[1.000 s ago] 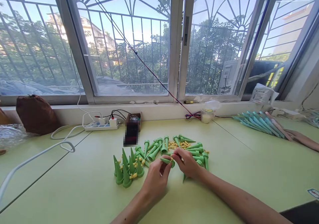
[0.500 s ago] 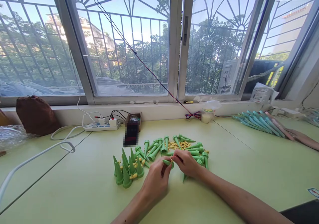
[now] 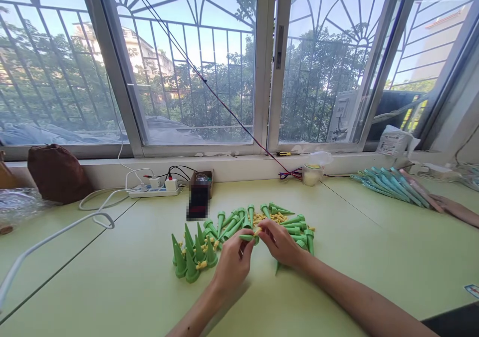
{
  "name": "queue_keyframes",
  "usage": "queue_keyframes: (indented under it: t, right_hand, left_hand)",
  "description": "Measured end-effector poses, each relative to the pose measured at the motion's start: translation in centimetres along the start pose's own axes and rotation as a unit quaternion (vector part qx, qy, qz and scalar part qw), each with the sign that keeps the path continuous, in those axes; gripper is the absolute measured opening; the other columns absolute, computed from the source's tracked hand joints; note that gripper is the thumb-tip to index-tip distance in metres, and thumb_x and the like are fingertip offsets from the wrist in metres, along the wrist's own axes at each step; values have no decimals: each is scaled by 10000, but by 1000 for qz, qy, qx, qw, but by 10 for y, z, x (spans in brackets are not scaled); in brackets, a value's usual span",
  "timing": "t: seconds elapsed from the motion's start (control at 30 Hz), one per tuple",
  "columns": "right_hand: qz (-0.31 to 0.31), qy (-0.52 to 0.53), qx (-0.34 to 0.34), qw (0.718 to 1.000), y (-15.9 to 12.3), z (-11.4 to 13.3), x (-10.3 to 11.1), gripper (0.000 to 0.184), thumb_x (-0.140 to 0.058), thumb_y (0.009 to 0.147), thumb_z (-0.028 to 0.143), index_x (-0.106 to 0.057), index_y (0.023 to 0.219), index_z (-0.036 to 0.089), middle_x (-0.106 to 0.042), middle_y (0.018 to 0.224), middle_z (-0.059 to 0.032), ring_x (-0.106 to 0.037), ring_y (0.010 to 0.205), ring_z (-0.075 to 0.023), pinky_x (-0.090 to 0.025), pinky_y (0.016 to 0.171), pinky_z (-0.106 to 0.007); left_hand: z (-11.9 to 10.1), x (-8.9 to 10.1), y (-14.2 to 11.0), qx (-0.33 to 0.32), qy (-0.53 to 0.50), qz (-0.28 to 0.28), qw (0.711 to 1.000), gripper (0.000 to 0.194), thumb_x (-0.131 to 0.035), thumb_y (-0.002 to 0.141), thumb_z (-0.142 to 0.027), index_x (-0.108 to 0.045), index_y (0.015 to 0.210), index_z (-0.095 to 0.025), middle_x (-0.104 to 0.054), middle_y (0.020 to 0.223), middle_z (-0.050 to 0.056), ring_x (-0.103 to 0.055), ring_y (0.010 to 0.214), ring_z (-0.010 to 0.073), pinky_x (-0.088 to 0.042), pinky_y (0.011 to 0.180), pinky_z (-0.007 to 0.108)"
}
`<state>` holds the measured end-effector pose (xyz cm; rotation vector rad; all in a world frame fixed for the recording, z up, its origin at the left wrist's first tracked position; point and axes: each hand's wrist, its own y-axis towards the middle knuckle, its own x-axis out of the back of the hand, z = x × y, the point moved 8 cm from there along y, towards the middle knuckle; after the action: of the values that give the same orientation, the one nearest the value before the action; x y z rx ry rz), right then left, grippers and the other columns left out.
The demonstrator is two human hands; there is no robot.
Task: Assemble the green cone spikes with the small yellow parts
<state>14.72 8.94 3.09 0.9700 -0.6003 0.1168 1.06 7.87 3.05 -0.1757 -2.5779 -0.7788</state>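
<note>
Left hand [image 3: 232,263] is pinching a green conical spike [image 3: 245,237] sideways over the table [image 3: 130,277], seemingly baring its base | right hand [image 3: 279,244] is pinching a yellow fitting [image 3: 257,231] there, likely for control | other spikes [image 3: 191,269] are standing point-up, probably for stability

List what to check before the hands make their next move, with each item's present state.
1. Left hand holds a green cone: ok.
2. Right hand is at the yellow piece by that cone: ok.
3. Yellow piece fully seated: cannot tell, too small and partly covered.
4. Finished-looking cones at the left stand upright: ok.
5. Loose yellow pieces lie just beyond the right hand: ok.
6. Other person's hand is well apart: ok.
</note>
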Motion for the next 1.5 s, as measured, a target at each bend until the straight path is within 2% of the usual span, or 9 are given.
queue_keyframes:
  t: [0.07,0.2,0.5,0.67,1.13,1.33,1.5]
  right_hand:
    - [10,-4,11,1000,1,2,-1,143,-408,1042,265,-535,1082,211,-594,861,-36,-532,698,-156,-441,650,-270]
    - [12,-6,33,999,3,7,-1,157,-388,1047,245,-539,1014,216,-568,854,-40,-525,754,-173,-435,682,-277]
    - [32,-12,22,999,1,6,-3,246,-371,1048,277,-462,828,214,-510,760,-11,-458,670,-158,-371,624,-270]
    - [43,-12,14,999,1,5,-4,321,-359,1045,307,-363,736,223,-443,676,19,-398,601,-143,-313,580,-267]
    - [95,-23,-13,995,-3,-3,-13,395,-334,1040,346,-276,671,217,-324,594,48,-294,524,-115,-217,538,-269]
    - [103,-24,-18,994,-3,-7,-16,420,-326,1047,376,-290,661,215,-336,589,46,-304,527,-115,-229,539,-269]
    - [94,-33,-28,995,-1,-5,-14,399,-319,1054,381,-360,695,213,-419,648,26,-367,583,-128,-274,573,-263]
  left_hand:
    - [1,0,0,4,0,-2,1000,253,-512,947,-349,-690,1023,-186,-677,756,34,-540,520,132,-436,515,251]
    - [3,-1,0,4,8,-1,1000,246,-514,947,-341,-692,1011,-184,-675,755,32,-546,524,131,-443,529,251]
    - [3,-2,-2,-24,34,17,999,213,-493,961,-287,-683,1002,-201,-693,900,50,-578,638,139,-436,574,244]
    - [1,-3,-1,-33,48,20,998,202,-501,955,-266,-687,996,-199,-688,875,49,-591,672,151,-442,602,251]
    - [-1,-7,-6,-11,35,36,999,232,-473,968,-251,-690,1033,-202,-678,905,49,-586,731,163,-436,636,265]
    - [1,-6,-4,-8,26,33,999,223,-492,957,-262,-701,1015,-210,-667,874,41,-568,693,155,-416,612,258]
    - [2,-6,-3,6,23,32,999,209,-504,950,-284,-692,936,-194,-662,861,41,-551,672,149,-398,597,255]
